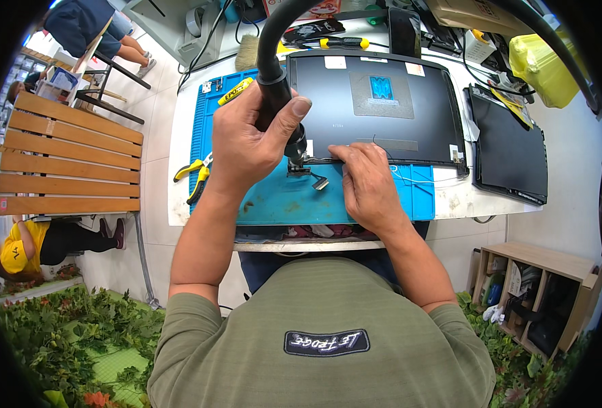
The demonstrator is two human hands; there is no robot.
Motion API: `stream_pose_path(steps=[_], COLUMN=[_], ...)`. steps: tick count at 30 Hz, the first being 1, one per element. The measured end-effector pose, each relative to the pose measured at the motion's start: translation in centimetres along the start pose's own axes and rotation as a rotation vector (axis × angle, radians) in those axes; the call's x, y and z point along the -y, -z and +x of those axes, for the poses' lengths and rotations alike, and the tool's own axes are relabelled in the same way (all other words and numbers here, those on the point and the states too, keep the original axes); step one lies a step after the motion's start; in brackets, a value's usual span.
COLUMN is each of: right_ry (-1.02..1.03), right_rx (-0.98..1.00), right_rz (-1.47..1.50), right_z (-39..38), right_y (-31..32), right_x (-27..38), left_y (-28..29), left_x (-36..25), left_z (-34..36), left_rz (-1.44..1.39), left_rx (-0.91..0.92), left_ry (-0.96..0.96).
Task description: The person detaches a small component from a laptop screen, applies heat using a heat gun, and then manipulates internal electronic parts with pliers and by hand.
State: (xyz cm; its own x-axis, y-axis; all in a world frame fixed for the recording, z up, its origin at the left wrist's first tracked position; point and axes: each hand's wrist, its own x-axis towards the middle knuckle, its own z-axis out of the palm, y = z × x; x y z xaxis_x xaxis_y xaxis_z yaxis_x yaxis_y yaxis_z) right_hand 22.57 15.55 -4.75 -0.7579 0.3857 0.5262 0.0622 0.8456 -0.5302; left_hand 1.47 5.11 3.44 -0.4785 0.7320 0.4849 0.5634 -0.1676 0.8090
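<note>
My left hand (253, 139) is wrapped around the black handle of a hot-air gun (297, 144), which hangs on a thick hose and points down at the panel's near edge. Beneath the nozzle are a dark metal hinge (298, 171) and a short cable with a flat connector (320, 183). A black laptop lid (321, 102) lies on a blue mat (273, 207). Bent fingers of my right hand (372, 180) press on the lid's near edge, beside a thin dark wire; what lies under the fingertips is hidden.
Yellow-handled pliers (193, 178) and a yellow tube (236, 90) lie left. A brush (248, 53) and a screwdriver (344, 43) are behind the lid. Another black laptop part (508, 146) sits right, below a yellow bag (544, 68). A slatted bench (73, 153) and people stand left.
</note>
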Motion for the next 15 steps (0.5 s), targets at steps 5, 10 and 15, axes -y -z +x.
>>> stream_pose_path(steps=[5, 10, 15], right_ry=[-0.006, -0.006, -0.009], right_rx=[0.0, 0.002, 0.004], right_rz=[0.01, 0.008, 0.009], right_z=[0.01, -0.02, -0.06], right_y=[0.09, 0.11, 0.07], right_x=[0.05, 0.05, 0.0], left_y=[-0.43, -0.31, -0.36], left_x=[0.26, 0.3, 0.39], left_z=[0.3, 0.52, 0.53], left_rz=[-0.001, 0.031, 0.007], left_rx=[-0.048, -0.036, -0.037], left_ry=[-0.063, -0.066, -0.065])
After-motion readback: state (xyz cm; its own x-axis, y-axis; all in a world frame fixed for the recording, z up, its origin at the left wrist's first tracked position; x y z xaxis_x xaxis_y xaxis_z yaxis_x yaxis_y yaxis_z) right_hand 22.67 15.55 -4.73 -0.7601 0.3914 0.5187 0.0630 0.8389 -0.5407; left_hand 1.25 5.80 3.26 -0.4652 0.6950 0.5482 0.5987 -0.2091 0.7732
